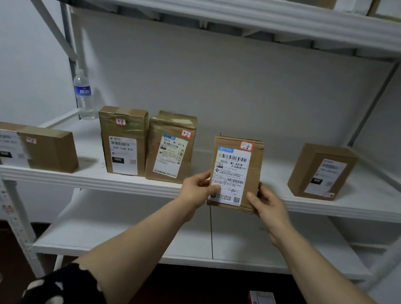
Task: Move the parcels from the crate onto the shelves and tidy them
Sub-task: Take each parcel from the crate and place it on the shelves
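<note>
The left grip (197, 188) and right grip (266, 203) pinched the upright parcel (235, 174) by its lower sides at the middle shelf's (94, 178) near edge, so it looked best to set it down gently, label out, beside the taped parcel (169, 148).

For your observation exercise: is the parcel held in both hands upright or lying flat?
Upright: the parcel stands tall, label facing the camera, left hand and right hand gripping its lower sides.

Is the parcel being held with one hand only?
No, the left hand and right hand both grip the parcel at its lower sides.
</note>
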Action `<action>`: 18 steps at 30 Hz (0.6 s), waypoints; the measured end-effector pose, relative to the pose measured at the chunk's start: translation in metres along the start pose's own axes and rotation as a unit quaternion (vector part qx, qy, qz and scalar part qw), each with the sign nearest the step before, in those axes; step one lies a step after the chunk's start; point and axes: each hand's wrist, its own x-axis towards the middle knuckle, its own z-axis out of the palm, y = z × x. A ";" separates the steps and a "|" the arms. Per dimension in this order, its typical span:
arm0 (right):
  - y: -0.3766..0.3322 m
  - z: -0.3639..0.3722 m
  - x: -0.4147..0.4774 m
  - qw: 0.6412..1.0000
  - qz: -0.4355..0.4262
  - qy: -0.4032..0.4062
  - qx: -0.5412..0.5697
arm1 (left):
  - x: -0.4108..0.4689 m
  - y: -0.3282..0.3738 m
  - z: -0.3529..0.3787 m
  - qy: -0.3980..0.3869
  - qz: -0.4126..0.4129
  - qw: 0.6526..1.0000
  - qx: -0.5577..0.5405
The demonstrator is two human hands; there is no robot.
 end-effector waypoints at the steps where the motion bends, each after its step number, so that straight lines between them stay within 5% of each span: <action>1: 0.001 0.001 0.007 1.000 -0.001 0.002 -0.006 | 0.007 0.000 0.000 0.004 -0.001 1.000 0.001; 18: 0.020 -0.056 0.090 0.996 0.010 0.004 -0.087 | 0.076 -0.020 0.077 0.063 0.029 0.996 0.060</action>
